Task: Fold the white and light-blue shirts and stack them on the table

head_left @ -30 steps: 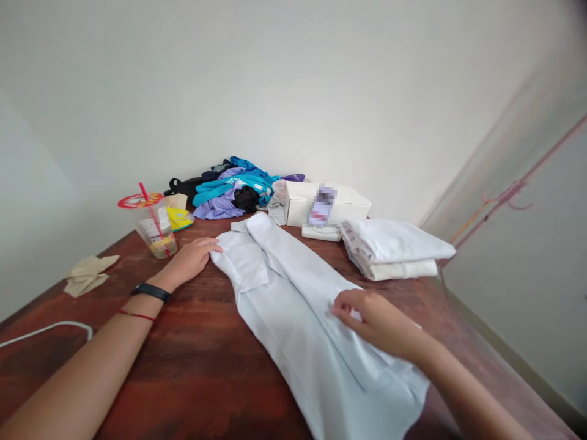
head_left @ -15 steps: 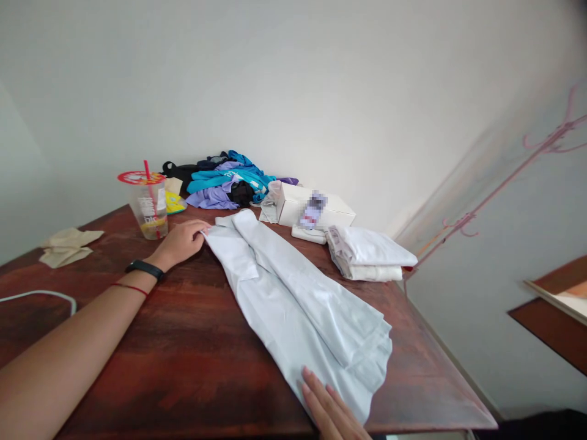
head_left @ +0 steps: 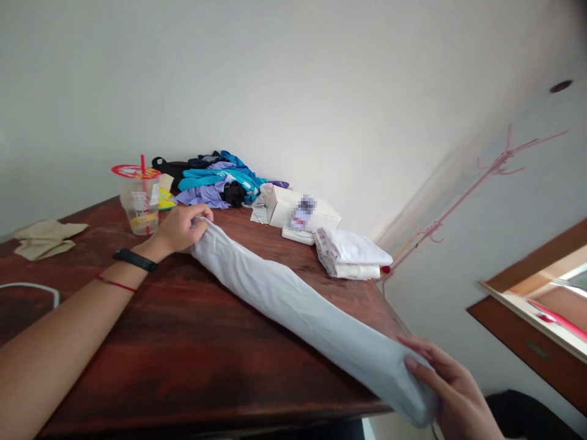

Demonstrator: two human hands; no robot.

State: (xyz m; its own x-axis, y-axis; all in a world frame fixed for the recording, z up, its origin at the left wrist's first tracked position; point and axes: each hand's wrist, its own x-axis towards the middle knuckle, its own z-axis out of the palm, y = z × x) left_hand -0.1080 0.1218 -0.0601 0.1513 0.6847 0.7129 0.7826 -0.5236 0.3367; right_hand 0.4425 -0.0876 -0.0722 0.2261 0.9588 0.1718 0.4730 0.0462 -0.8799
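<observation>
A white shirt [head_left: 293, 299] is folded lengthwise into a long narrow strip, slanting from the table's middle down to its near right edge. At the far end, my left hand [head_left: 182, 229] is closed on the fabric, thumb and fingers pinching it. A black band and a thin red string circle that wrist. Around the near end, by the table edge, my right hand [head_left: 452, 388] grips the shirt with the thumb on top. Part of the right fingers is hidden behind the cloth.
On the wooden table [head_left: 183, 366] stand a plastic cup with a red straw [head_left: 140, 201], napkins [head_left: 48, 238], heaped clothes [head_left: 220, 183], a white box [head_left: 316, 211] and folded white clothes [head_left: 353, 253]. A pink coat rack [head_left: 435, 226] is at the right.
My right hand has moved right and taken hold of the shirt's near end. The wide shirt is now folded over into a narrow strip. My left hand keeps its grip on the far end.
</observation>
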